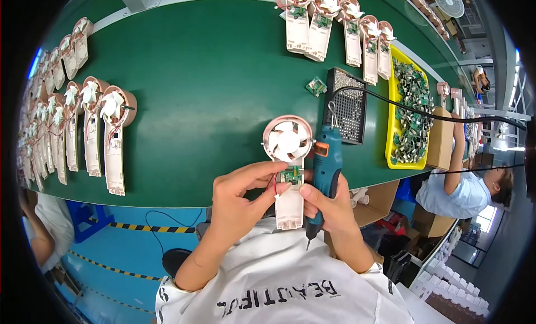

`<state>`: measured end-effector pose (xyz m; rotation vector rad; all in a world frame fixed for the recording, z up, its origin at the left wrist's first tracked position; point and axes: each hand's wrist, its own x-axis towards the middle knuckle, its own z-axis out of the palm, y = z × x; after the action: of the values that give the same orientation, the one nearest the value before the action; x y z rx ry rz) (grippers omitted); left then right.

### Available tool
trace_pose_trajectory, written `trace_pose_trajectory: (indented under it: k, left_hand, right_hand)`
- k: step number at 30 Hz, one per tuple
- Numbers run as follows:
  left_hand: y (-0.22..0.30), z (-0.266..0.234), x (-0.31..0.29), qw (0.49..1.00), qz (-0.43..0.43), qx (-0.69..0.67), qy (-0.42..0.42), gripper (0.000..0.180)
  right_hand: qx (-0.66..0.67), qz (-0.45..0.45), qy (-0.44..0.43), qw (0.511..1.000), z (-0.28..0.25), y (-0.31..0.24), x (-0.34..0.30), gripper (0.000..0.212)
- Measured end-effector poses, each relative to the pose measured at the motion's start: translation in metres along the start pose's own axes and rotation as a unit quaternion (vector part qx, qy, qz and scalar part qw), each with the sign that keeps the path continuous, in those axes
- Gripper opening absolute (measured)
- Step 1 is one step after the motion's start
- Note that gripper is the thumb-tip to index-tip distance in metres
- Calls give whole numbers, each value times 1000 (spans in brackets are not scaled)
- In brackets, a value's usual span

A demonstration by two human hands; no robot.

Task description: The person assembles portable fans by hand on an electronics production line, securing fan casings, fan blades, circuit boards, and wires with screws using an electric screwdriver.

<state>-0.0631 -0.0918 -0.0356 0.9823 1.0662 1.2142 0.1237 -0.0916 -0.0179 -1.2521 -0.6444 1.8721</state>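
Note:
Pale pink handheld fan housing [290, 209] with a round head and white fan blades [287, 142] is held upright before me at the table's near edge. My left hand [237, 193] is closed on its left side, fingertips at the green circuit board [292, 175] seated in the handle; red wires run beside them. A teal electric screwdriver [326, 167] rests in my right hand [330, 204], its bit pointing down toward me and its hook end up. The right thumb also touches the housing's right edge; the other right fingers are partly hidden behind the screwdriver.
A black tray [347, 109] of small metal screws sits right of a loose circuit board [316, 86]. Beyond it is a yellow bin [393, 131] full of boards. More fan housings [114, 151] stand in rows at left and far right. A co-worker [458, 193] sits at right; black cables cross.

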Motion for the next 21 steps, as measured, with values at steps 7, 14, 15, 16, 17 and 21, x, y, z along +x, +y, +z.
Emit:
trace_pose_trajectory:
  k: [7, 14, 15, 16, 17, 21]
  left_hand:
    - [-9, 8, -3, 990, 6, 93, 105, 15]
    - [5, 8, 12, 985, -5, 163, 59, 12]
    - [8, 9, 12, 986, -6, 160, 56, 11]
    - [9, 9, 13, 985, -14, 161, 54, 11]
    - [9, 10, 14, 985, -17, 162, 53, 11]
    - [6, 13, 19, 991, -26, 129, 37, 12]
  right_hand:
    - [-150, -147, 67, 975, 5, -7, 0, 59]
    - [52, -565, -30, 823, 16, -46, 0, 92]
    - [56, -607, -57, 791, 24, -50, 4, 93]
    - [56, -633, -90, 767, 28, -49, 7, 93]
    - [14, -634, -132, 762, 29, -52, 11, 91]
    - [-46, -641, -161, 749, 36, -45, 20, 86]
